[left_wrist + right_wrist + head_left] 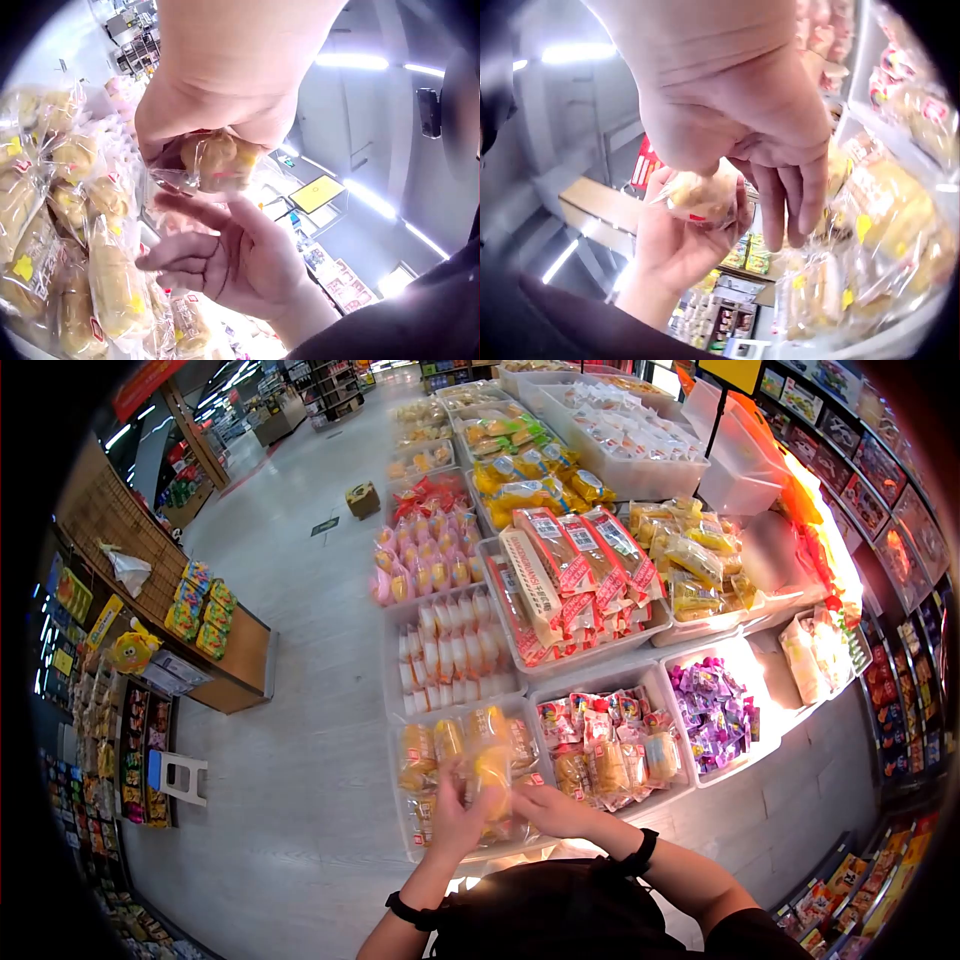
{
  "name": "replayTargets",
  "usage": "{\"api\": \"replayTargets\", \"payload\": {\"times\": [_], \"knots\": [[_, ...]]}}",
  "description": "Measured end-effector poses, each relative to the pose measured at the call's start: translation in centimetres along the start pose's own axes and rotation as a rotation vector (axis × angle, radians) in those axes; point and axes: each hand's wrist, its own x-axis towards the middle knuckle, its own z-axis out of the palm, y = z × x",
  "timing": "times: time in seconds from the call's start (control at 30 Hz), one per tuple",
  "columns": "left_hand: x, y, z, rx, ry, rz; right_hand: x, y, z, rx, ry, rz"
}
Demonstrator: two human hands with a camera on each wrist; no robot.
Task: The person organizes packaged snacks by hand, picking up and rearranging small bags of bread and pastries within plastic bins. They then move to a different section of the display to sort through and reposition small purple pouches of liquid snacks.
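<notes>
My left hand [458, 818] grips a bread roll in a clear plastic wrapper [492, 772], held up over a bin of similar rolls. In the left wrist view the wrapped roll [217, 161] sits under the palm, its upper part hidden by that hand. My right hand [552, 810] is beside it with fingers extended and loosely spread. Seen from the right wrist, the right thumb overlaps the roll's near end [701, 196], while the other fingers [791, 202] point down past it. Below both hands are more wrapped rolls [418, 745] in the clear plastic bin [402, 822].
Adjoining bins hold red-and-white bread packs [605, 745], purple packets [712, 710] and white-wrapped pastries [450, 650]. Behind them, long red-labelled loaves [580, 575] are heaped in a raised bin. A wooden display stand [235, 670] and a small stool [183, 775] stand across the aisle on the left.
</notes>
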Motion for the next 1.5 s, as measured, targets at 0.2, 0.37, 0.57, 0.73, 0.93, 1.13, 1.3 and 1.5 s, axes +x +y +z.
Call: {"api": "replayTargets", "payload": {"times": [0.2, 0.37, 0.57, 0.73, 0.93, 1.13, 1.3, 1.5], "knots": [[-0.3, -3.2, -1.8, 0.725, 0.209, 0.346, -0.6, 2.9, 1.2, -0.861, 0.392, -0.226], [-1.6, -4.8, 0.2, 1.166, 0.149, 0.242, -0.4, 3.9, 1.7, -0.759, 0.345, 0.126], [-0.6, -7.1, 0.6, 1.238, 0.171, 0.28, -0.2, 3.5, 1.4, -0.646, 0.317, 0.318], [-0.7, -7.6, 0.1, 1.401, 0.149, 0.316, -0.1, 4.0, 1.8, -0.666, 0.332, 0.238], [-1.4, -9.4, -0.6, 1.461, 0.207, 0.397, 0.4, 4.0, 1.8, -0.589, 0.302, 0.303], [-0.2, -11.6, -1.3, 1.309, 0.048, 0.455, 0.0, 3.9, 3.0, -0.778, 0.331, 0.287], [0.5, -11.7, -2.3, 1.27, -0.032, 0.451, 0.1, 4.2, 2.9, -0.873, 0.344, 0.172], [-0.6, -8.1, -1.9, 1.304, 0.046, 0.585, -3.1, 3.8, -3.4, -0.858, 0.766, 0.139]]}}
